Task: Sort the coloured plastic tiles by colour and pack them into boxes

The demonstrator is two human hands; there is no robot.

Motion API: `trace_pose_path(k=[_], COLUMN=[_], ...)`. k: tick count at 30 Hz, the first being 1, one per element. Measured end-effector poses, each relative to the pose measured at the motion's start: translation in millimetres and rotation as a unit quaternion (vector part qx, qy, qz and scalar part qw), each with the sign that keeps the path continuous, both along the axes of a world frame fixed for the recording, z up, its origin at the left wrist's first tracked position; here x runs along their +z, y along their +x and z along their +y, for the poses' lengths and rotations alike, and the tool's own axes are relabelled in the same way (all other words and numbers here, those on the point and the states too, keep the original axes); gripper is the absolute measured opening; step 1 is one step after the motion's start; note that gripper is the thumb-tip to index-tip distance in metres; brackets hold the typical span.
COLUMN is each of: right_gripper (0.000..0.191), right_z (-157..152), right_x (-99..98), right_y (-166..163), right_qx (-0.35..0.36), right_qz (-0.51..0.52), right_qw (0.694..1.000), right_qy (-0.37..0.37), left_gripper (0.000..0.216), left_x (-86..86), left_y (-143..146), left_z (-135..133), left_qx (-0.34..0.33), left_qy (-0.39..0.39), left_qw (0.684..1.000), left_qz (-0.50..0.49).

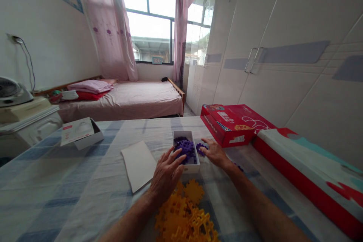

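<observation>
A small white box [194, 168] on the table holds a heap of purple gear-edged plastic building pieces [185, 146]. My left hand [168, 167] lies over the box's left side, fingers spread and resting on the heap. Just right of the box, my right hand [214, 152] has its thumb and fingers around a purple plastic building piece [200, 149]; its grip is partly hidden. Below the box, close to me, is a pile of orange-yellow plastic building pieces [181, 215] with similar notched edges. A few more purple bits show beside my right wrist.
A white box lid [138, 166] lies left of the hands. Farther left stands an open white carton [87, 136]. A red box [227, 132] and a long red-and-white box [309, 170] line the right side. Striped cloth [104, 181] covers the table; a bed [141, 98] stands beyond.
</observation>
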State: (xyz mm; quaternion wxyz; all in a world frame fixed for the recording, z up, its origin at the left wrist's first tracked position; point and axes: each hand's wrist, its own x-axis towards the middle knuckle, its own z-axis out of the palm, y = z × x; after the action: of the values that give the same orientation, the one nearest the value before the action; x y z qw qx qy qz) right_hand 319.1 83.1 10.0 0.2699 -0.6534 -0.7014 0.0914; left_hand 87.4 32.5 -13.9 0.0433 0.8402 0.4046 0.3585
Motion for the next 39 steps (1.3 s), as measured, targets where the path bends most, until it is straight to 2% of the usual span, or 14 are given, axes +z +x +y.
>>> trace_pose_path(k=[3, 5, 7, 10, 14, 20, 23, 27, 30, 33, 35, 39], right_gripper=[0.042, 0.042, 0.044, 0.042, 0.046, 0.027, 0.025, 0.029, 0.037, 0.046, 0.043, 0.030], right_z=[-1, -3, -5, -12, -29, -43, -43, -48, -61, -77, -85, -90], right_x=[-13.2, -13.4, -5.9, 15.4, 37.0, 24.3, 25.8, 43.9, 47.5, 36.1, 25.1, 13.8], right_y=[1, 0, 0, -2, -18, -50, -52, -22, 20, 56, 69, 70], right_qx=[0.017, 0.007, -0.019, -0.035, 0.064, 0.130, 0.155, 0.104, 0.031, -0.037, -0.034, -0.016], right_qz=[-0.036, -0.057, -0.045, 0.050, 0.136, -0.006, -0.023, -0.022, -0.084, -0.145, -0.147, -0.127], right_qw=[0.999, 0.998, 0.999, 0.997, 0.987, 0.990, 0.986, 0.993, 0.996, 0.985, 0.981, 0.988], right_qy=[-0.009, -0.007, 0.008, 0.049, 0.048, 0.054, 0.053, 0.055, -0.010, -0.090, -0.119, -0.091], left_gripper=[0.035, 0.034, 0.034, 0.038, 0.039, 0.035, 0.030, 0.027, 0.031, 0.033, 0.034, 0.035], left_x=[-0.3, -0.4, -0.7, -1.5, -2.0, -1.3, -1.1, -0.8, -0.3, 0.0, -0.5, -1.8], left_y=[1, 0, -1, -2, -2, -1, -1, -1, 0, 2, 2, 1], left_z=[1, 1, 0, 0, -1, 0, 0, 2, 2, 1, 1, 1], left_qx=[0.013, 0.012, 0.010, 0.030, 0.044, 0.042, 0.023, 0.004, 0.022, 0.044, 0.052, 0.058], left_qy=[-0.016, -0.015, -0.014, -0.024, -0.047, -0.033, -0.023, -0.022, -0.031, -0.045, -0.052, -0.065], left_qw=[1.000, 1.000, 1.000, 0.997, 0.992, 0.992, 0.996, 0.999, 0.995, 0.989, 0.987, 0.985], left_qz=[0.020, 0.015, -0.008, -0.064, -0.105, -0.112, -0.083, -0.050, -0.091, -0.131, -0.143, -0.150])
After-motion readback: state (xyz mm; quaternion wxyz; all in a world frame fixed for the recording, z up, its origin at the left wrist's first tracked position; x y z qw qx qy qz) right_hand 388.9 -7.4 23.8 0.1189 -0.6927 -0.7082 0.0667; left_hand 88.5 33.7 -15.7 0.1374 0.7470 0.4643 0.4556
